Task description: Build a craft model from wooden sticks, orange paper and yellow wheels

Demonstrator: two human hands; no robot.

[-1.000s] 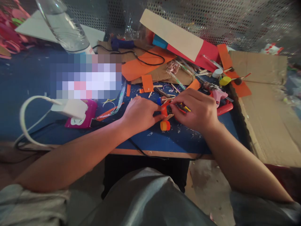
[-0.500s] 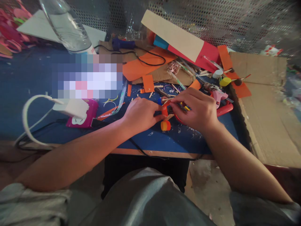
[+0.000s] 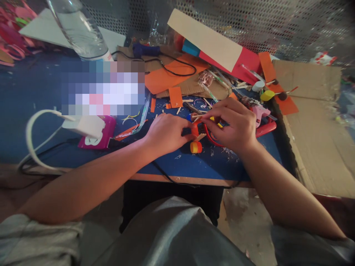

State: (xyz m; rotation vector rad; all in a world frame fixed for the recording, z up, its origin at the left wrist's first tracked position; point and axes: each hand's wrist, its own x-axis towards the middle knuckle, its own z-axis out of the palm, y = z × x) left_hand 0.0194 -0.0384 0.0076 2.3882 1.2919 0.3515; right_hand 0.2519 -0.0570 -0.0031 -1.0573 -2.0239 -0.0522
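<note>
Movement is slight: my right hand (image 3: pixel 235 123) is lifting a little from where it sat a second ago, pinching a thin wooden stick (image 3: pixel 197 116). My left hand (image 3: pixel 166 133) is still gripping the small orange piece (image 3: pixel 195 129) just over the blue table (image 3: pixel 41 92), beside the orange cap (image 3: pixel 196 147).

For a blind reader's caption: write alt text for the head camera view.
Over a cluttered blue table, a person's left hand pinches a small orange plastic piece; the fingers of the right hand meet it from the right. An orange bottle cap lies near it, among orange paper scraps and a pink glue gun.
</note>
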